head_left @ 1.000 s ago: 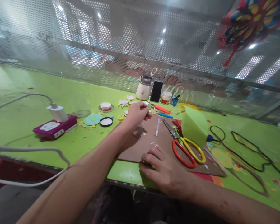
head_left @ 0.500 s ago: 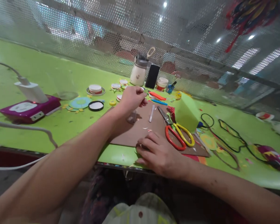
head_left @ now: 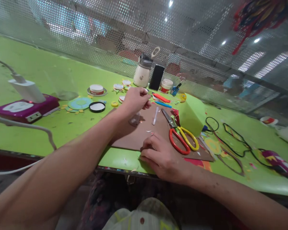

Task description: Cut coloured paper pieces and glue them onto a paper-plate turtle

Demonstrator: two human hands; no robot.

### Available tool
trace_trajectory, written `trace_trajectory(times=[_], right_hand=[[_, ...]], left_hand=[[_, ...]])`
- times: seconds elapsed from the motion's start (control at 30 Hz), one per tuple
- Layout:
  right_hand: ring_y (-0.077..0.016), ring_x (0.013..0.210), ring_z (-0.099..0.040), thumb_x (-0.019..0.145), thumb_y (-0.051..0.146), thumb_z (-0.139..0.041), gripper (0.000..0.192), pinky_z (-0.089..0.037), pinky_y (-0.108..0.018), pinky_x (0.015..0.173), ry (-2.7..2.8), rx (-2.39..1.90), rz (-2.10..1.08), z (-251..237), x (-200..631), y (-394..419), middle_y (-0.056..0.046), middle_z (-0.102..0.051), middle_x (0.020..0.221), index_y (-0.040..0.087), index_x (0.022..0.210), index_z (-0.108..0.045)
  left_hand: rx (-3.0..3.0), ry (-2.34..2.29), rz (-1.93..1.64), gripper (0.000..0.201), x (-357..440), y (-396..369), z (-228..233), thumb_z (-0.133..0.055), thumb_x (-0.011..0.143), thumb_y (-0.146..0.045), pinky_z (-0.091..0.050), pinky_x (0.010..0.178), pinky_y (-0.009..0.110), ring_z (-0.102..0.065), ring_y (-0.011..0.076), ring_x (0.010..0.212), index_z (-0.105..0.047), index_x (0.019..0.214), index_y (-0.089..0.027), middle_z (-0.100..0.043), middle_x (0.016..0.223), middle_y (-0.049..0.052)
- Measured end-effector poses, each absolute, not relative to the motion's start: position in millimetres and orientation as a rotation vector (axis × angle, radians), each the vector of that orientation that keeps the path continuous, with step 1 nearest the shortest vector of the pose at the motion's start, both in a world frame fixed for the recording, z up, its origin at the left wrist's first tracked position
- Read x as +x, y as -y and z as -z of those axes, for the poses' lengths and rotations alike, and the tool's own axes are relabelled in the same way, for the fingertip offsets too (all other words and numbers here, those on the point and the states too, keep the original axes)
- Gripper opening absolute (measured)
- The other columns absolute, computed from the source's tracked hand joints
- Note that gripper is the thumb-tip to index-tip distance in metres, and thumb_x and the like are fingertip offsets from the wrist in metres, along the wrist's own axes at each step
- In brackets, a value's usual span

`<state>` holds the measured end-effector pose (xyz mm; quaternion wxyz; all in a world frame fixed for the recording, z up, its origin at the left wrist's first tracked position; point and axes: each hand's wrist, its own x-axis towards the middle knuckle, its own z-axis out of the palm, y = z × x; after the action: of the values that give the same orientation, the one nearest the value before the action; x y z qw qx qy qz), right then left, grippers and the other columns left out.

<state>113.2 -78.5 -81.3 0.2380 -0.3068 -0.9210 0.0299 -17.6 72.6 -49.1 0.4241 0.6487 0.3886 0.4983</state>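
2 hands work over the brown cardboard sheet [head_left: 139, 134]: the left hand [head_left: 134, 100], fingers pinched on something too small to identify, has barely moved in 1 second; the right hand [head_left: 162, 158] keeps pressing a green paper piece [head_left: 124, 161] flat on the tabletop [head_left: 50, 127], beside the scissors [head_left: 182, 139].

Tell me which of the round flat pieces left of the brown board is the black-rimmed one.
The black-rimmed disc with a white centre, lying nearest the left forearm. The teal ring beside it is all blue-green; the tape roll behind is white and red.
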Motion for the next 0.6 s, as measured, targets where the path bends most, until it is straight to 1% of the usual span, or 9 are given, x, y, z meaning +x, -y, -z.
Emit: trace_trajectory(times=[0.07,0.13,0.3,0.47,0.6], right_hand=[[-0.0206,0.082,-0.047,0.09,0.021,-0.052,0.02,-0.042,-0.039,0.077,2.529,-0.82,-0.093,81.5,113.6,78.9,-0.012,-0.057,0.085,0.009,0.081,-0.066],[-0.0208,0.082,-0.047,0.09,0.023,-0.054,0.021,-0.042,-0.039,0.077,2.531,-0.82,-0.087,82.8,114.2,79.2,-0.012,-0.057,0.085,0.009,0.082,-0.067],[-0.0196,0.082,-0.045,0.086,0.006,-0.048,0.02,-0.041,-0.036,0.072,2.545,-0.817,-0.005,88.7,115.2,76.4,-0.01,-0.056,0.087,0.012,0.079,-0.065],[-0.0192,0.08,-0.044,0.084,0.004,-0.045,0.022,-0.04,-0.035,0.071,2.571,-0.82,0.049,88.6,114.7,72.6,-0.01,-0.055,0.087,0.014,0.075,-0.063],[-0.0195,0.081,-0.046,0.082,0.004,-0.046,0.019,-0.041,-0.035,0.072,2.548,-0.828,0.016,87.1,113.1,72.7,-0.011,-0.056,0.087,0.013,0.074,-0.061]], left_hand=[[1.629,-0.977,-1.238,0.016,-17.8,-72.8,49.6,-0.054,0.078,-0.011,-0.049,0.046,0.02,-0.061,0.0104,0.046,-0.055,0.063,-0.015,-0.064,0.052,0.002],[1.636,-0.981,-1.229,0.016,-17.9,-72.6,50.1,-0.054,0.078,-0.011,-0.049,0.046,0.02,-0.06,0.0104,0.046,-0.055,0.063,-0.015,-0.064,0.052,0.002],[1.654,-0.992,-1.215,0.014,-17.9,-72.2,51.7,-0.056,0.077,-0.013,-0.049,0.046,0.021,-0.06,0.0111,0.047,-0.055,0.063,-0.015,-0.065,0.053,0.002],[1.689,-1.01,-1.211,0.015,-18.7,-72.0,52.5,-0.055,0.077,-0.014,-0.048,0.048,0.021,-0.059,0.0108,0.047,-0.056,0.062,-0.016,-0.065,0.054,0.003],[1.729,-1.039,-1.231,0.015,-19.8,-70.2,51.2,-0.055,0.074,-0.012,-0.045,0.047,0.021,-0.058,0.0106,0.048,-0.057,0.059,-0.016,-0.064,0.053,0.002]])
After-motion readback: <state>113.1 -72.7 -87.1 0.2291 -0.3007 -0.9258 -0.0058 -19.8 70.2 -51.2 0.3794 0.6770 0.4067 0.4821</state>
